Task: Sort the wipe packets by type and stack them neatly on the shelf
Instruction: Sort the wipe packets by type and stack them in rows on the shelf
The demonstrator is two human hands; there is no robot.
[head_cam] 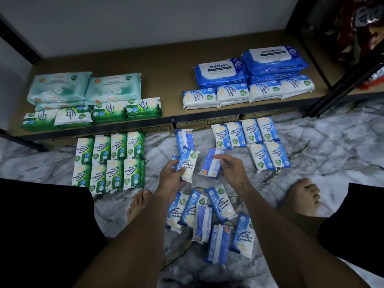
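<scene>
My left hand (171,177) grips a blue fragrance-free wipe packet (188,165) face up above the marble floor. Beside it, my right hand (232,170) holds another blue packet (212,162) turned back side up. Several loose blue packets (209,217) lie scattered on the floor under my forearms. A neat block of blue packets (261,142) sits on the floor to the right, and green pine packets (110,161) stand in two rows to the left. The shelf (166,80) carries green packets (93,113) at left and blue ones (247,93) at right.
Large teal wipe packs (85,88) and large blue Antabax packs (249,67) are stacked at the back of the shelf. Another blue packet (185,139) lies near the shelf edge. My bare feet (303,196) rest on the floor. A black shelf post (340,88) leans at right.
</scene>
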